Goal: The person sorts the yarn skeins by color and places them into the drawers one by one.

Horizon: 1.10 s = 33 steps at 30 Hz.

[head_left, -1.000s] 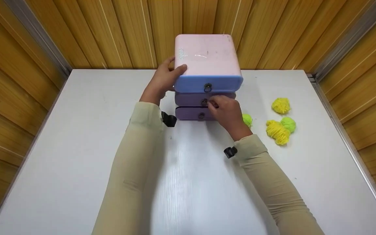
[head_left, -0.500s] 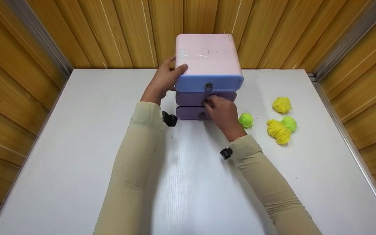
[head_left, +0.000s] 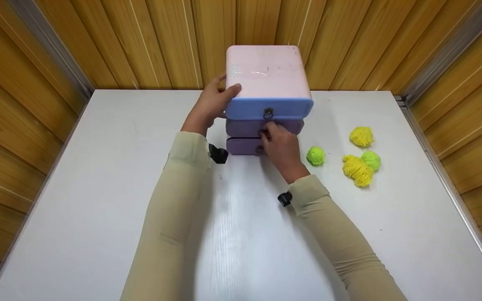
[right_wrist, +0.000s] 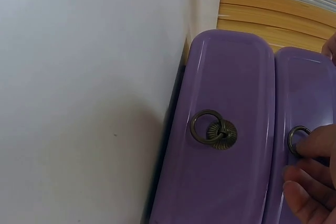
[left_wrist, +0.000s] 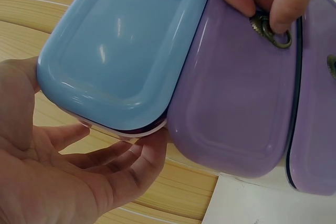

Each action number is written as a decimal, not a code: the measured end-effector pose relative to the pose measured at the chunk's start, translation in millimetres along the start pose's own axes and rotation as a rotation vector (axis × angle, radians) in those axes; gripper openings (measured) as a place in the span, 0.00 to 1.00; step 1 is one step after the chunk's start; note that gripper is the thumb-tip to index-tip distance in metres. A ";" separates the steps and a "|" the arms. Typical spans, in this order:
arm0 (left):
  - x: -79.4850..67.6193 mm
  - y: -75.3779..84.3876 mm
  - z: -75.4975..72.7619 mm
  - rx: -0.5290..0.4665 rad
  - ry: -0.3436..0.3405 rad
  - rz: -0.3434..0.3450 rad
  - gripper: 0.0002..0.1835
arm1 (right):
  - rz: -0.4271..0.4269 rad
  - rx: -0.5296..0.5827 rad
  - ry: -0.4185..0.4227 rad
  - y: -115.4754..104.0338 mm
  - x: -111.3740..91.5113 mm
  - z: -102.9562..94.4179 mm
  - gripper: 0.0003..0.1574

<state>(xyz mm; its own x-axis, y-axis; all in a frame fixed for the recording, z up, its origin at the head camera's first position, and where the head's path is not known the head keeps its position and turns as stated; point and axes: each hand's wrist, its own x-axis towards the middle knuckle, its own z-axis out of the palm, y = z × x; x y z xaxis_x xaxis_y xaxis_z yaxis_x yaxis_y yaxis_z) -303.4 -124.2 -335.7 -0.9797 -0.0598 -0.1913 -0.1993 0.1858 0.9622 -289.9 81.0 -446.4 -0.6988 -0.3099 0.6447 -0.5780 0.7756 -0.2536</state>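
Observation:
A small drawer cabinet with a pink top stands at the back of the table, its three drawers stacked. The top drawer front is blue and the two below are purple, each with a bronze ring pull. My left hand holds the cabinet's upper left side, thumb on top and fingers against the side. With thumb and fingers, my right hand pinches the ring pull of the middle drawer. The bottom drawer's ring pull hangs untouched in the right wrist view.
Right of the cabinet lies a lime-green yarn ball. Farther right are a yellow yarn bundle, a longer yellow bundle and another lime-green ball. Wood-patterned walls close in the white table.
My right hand and forearm have shifted left, with the fingers still at the middle ring pull, uncovering the nearer lime-green ball. The left hand keeps its place on the cabinet.

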 end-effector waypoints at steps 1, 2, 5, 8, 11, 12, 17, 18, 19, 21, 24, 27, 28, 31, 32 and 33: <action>0.2 -0.1 -0.1 0.001 0.000 0.001 0.40 | 0.006 -0.002 -0.002 -0.4 0.1 0.5 0.07; 0.4 -0.1 -0.3 0.000 -0.001 0.001 0.40 | 0.011 -0.002 -0.004 -0.9 0.1 1.0 0.06; 0.1 -0.8 -0.5 -0.001 -0.003 0.004 0.40 | 0.025 0.006 -0.013 -2.1 -0.6 1.4 0.04; -0.4 -0.5 -0.7 -0.007 -0.006 0.004 0.40 | 0.049 0.024 -0.027 -2.9 -0.4 0.4 0.03; -0.7 0.2 -1.1 -0.019 -0.010 0.005 0.39 | 0.085 0.050 -0.049 -3.4 1.0 -1.7 0.03; -0.8 0.5 -1.3 -0.020 -0.011 0.006 0.39 | 0.099 0.058 -0.058 -3.8 1.7 -2.6 0.03; -0.5 0.5 -2.2 -0.014 -0.016 0.004 0.38 | 0.162 0.090 -0.107 -6.2 5.0 -6.9 0.05; -0.3 0.3 -2.2 -0.011 -0.016 0.003 0.38 | 0.174 0.095 -0.115 -6.5 5.5 -7.4 0.05; 0.1 0.4 -2.1 -0.009 -0.016 0.002 0.38 | 0.184 0.099 -0.121 -6.6 6.3 -8.0 0.05; 0.7 0.3 -1.7 -0.004 -0.017 0.009 0.37 | 0.200 0.105 -0.129 -7.0 7.5 -9.4 0.05; 1.5 0.5 -0.9 -0.002 -0.019 0.011 0.37 | 0.213 0.111 -0.130 -7.4 8.1 -11.2 0.06; 2.1 0.6 -0.9 -0.002 -0.022 0.007 0.37 | 0.217 0.118 -0.134 -8.2 7.1 -13.0 0.06; 2.2 0.7 -1.0 -0.004 -0.023 0.006 0.37 | 0.219 0.119 -0.136 -8.4 6.4 -13.5 0.06; 2.6 1.0 -1.6 -0.008 -0.021 0.000 0.37 | 0.219 0.121 -0.143 -9.0 4.4 -14.7 0.06; 2.4 1.1 -1.9 -0.009 -0.021 -0.004 0.37 | 0.217 0.119 -0.143 -9.1 3.6 -14.9 0.06; 2.5 1.2 -2.0 -0.009 -0.022 -0.006 0.37 | 0.216 0.116 -0.142 -9.1 2.8 -15.1 0.06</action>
<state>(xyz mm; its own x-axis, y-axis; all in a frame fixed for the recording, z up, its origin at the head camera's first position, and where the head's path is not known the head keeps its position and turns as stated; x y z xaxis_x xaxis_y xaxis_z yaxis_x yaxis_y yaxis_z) -306.0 -126.0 -334.6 -0.9787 -0.0396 -0.2014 -0.2052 0.1769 0.9626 -280.2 81.4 -431.5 -0.8583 -0.2250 0.4613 -0.4482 0.7663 -0.4602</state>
